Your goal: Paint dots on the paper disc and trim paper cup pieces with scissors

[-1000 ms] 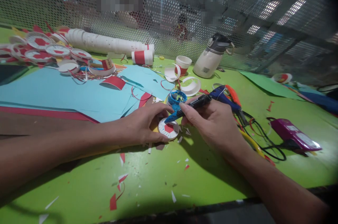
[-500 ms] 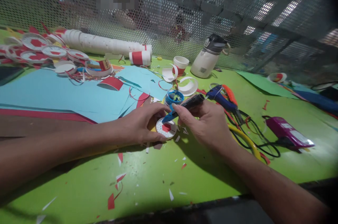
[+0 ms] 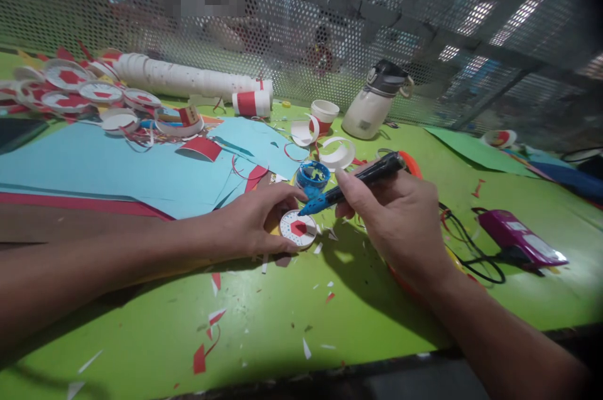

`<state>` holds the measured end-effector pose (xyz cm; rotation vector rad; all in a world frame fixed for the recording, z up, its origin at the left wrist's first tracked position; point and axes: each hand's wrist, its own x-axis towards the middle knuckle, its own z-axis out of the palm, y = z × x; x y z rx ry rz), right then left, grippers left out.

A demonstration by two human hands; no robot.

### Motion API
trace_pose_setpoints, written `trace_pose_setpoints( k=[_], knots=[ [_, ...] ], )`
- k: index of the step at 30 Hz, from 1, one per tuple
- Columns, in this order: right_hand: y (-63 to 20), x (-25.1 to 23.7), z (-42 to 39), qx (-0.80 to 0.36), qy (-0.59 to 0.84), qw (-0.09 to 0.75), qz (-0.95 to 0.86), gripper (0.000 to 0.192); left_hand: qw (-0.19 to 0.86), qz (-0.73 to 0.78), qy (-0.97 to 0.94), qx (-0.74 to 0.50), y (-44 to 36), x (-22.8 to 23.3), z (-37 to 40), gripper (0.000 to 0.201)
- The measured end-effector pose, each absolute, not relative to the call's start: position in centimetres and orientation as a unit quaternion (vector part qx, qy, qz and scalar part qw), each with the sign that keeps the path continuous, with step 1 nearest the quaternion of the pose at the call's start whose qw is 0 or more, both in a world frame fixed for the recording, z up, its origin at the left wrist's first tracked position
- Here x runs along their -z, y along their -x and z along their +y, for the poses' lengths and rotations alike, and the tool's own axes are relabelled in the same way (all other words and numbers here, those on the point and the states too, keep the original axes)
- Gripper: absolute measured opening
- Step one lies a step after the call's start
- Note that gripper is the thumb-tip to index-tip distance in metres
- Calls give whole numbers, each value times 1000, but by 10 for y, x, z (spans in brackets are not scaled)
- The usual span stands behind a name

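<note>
Work piece: small white disc (image 3: 298,228) w/ red centre and dot marks round its rim, flat on the green bench (image 3: 264,324), roughly mid-bench, just in front of the blue paper sheets (image 3: 108,167).

Left hand (image 3: 257,224): fingers pinch the disc's left edge and hold it down.

Right hand (image 3: 400,218): fingers closed in a writing grip on a blue-tipped black pen (image 3: 351,185). Tip sits just above the disc's upper rim; contact can't be confirmed.

Small blue pot (image 3: 312,175) stands open just behind the disc.

Progress, by judgement: dots appear to run most of the way round the rim, so marking on this disc looks well on; hidden part under the fingers unchecked. Finished-looking discs (image 3: 70,83) lie stacked at far-left corner. Stack of uncut cups (image 3: 188,80) along far edge suggests more to go.
</note>
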<state>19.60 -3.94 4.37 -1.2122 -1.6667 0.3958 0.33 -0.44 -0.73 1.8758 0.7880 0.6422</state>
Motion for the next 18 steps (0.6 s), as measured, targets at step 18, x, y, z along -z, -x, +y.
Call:
trace_pose_setpoints(
  k=[18],
  knots=[
    [-195,-30,-34,-194,486,435,-732,21,601,286,-706,-243,-7,3,-8,44]
  ],
)
